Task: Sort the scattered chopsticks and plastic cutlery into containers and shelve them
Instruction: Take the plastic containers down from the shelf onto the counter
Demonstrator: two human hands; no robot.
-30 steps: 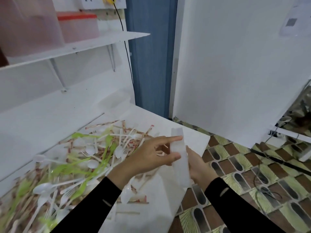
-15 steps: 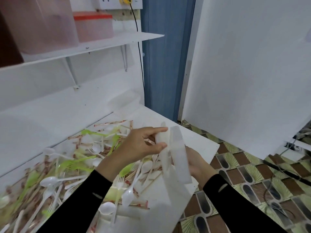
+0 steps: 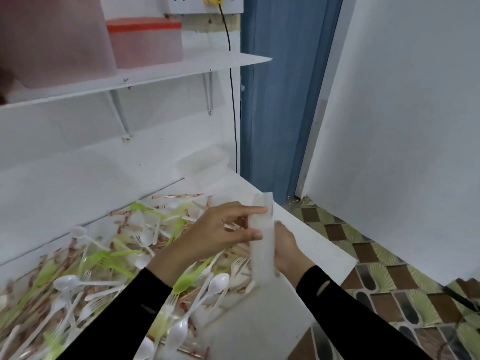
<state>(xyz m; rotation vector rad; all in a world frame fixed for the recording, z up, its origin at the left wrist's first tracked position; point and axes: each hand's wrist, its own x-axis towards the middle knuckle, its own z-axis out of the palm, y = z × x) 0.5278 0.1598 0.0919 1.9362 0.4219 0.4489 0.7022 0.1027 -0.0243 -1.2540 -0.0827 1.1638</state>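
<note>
A: Where is the container (image 3: 262,255)?

B: Upright on edge over the right side of the tabletop (image 3: 259,320), between both hands; the right hand (image 3: 288,248) wraps its grip round the far side; the left hand (image 3: 220,229) pinches the near edge with thumb and forefinger.

A: What has just changed?

B: Half a second ago it fanned into two layers; now they stand nearly closed, split only at the top; probably not yet opened. Cutlery (image 3: 104,258) and chopsticks (image 3: 181,196) lie scattered to the left, unsorted.

Looks like a home pantry corner, maybe a small eatery's back room: white counter (image 3: 311,245) piled with disposable cutlery (image 3: 124,258), bracket shelf (image 3: 197,66) above it holding plastic tubs (image 3: 145,42), patterned floor tiles (image 3: 389,294) beside it.
</note>
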